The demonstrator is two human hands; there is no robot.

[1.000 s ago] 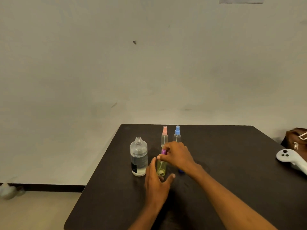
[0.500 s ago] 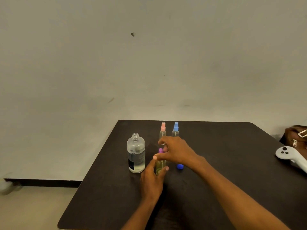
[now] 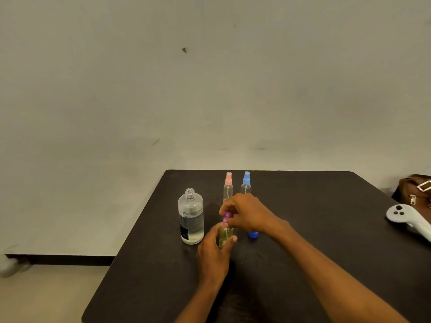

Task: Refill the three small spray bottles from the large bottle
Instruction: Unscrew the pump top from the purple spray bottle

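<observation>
Table [image 3: 303, 264]: dark, matte; all items below are being carried on it.

Left hand [image 3: 213, 257]: nearest the camera; the body of the purple bottle [image 3: 224, 236] is being gripped by it, thumb on one side, fingers wrapped round the other.

Purple bottle: small, clear, yellowish-green tint; is being held upright on the table, just right of the large bottle [image 3: 191, 217].

Right hand [image 3: 249, 214]: is being closed over the purple spray head [image 3: 226, 216], fingertips pinched on it from above.

Blue cap [image 3: 253, 234]: small, is lying on the table just right of the purple bottle, partly hidden under the right wrist.

Large bottle: clear, uncapped, dark label low on its side; is standing upright, partly filled with clear liquid.

Pink bottle [image 3: 228, 186] and blue bottle [image 3: 246, 183]: small, spray heads fitted; are standing side by side behind the hands, toward the far edge.

Controller [image 3: 405, 217]: white, is lying at the right edge.

Brown bag [image 3: 415, 190]: is resting beyond the controller.
</observation>
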